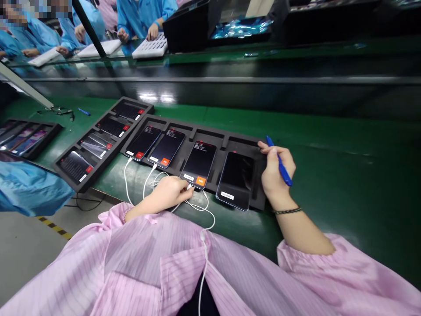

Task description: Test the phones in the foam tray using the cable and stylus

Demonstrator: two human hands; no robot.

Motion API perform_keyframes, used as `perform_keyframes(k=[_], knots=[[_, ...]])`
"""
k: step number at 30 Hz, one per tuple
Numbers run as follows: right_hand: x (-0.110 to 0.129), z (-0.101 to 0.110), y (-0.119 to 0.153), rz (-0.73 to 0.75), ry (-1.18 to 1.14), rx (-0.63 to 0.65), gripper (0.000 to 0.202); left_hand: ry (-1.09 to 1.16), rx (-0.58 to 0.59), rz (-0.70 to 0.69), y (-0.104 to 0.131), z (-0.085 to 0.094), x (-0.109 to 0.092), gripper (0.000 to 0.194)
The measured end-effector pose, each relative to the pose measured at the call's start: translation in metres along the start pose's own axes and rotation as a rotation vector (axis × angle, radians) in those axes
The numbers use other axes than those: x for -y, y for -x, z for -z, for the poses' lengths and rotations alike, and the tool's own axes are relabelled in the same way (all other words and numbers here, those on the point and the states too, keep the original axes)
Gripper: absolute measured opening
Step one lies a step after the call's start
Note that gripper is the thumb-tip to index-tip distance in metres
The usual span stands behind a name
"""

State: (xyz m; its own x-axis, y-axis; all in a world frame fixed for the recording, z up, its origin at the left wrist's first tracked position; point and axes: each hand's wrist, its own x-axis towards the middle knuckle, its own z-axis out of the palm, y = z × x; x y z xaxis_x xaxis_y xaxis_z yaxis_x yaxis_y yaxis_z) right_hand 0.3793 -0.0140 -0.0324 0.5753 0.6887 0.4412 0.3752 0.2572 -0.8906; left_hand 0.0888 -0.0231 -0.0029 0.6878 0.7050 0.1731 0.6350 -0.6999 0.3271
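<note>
A black foam tray [210, 125] in front of me holds several phones, all screen up. At the lower edge of the third phone [199, 160], which shows an orange square, my left hand [169, 193] pinches a white charging cable's plug [190, 186]. Whether the plug is fully seated I cannot tell. My right hand [278, 173] holds a blue pen [279, 162], its fingers by the tray's right end. Nearest to it lies a phone with a dark screen [236, 180] and a white label. White cables run to the two phones on the left [144, 142] [167, 147].
Left of my tray, a second foam tray [98, 164] holds several phones, with another tray [39, 151] beyond. A loose blue pen [84, 112] lies behind. Across the raised line, people in blue sleeves [141, 13] work at white trays [149, 50]. White cables [210, 215] loop near my lap.
</note>
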Motion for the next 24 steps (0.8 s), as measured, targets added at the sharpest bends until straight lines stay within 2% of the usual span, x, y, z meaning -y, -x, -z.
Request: perform_keyframes(k=[8, 24], knots=[[0.002, 0.001, -0.001, 0.012, -0.004, 0.033, 0.051, 0.069, 0.025, -0.013, -0.002, 0.001, -0.003, 0.037], [0.001, 0.000, -0.002, 0.022, 0.011, 0.018, 0.049, 0.105, 0.127, 0.092, -0.006, 0.015, -0.001, 0.035]])
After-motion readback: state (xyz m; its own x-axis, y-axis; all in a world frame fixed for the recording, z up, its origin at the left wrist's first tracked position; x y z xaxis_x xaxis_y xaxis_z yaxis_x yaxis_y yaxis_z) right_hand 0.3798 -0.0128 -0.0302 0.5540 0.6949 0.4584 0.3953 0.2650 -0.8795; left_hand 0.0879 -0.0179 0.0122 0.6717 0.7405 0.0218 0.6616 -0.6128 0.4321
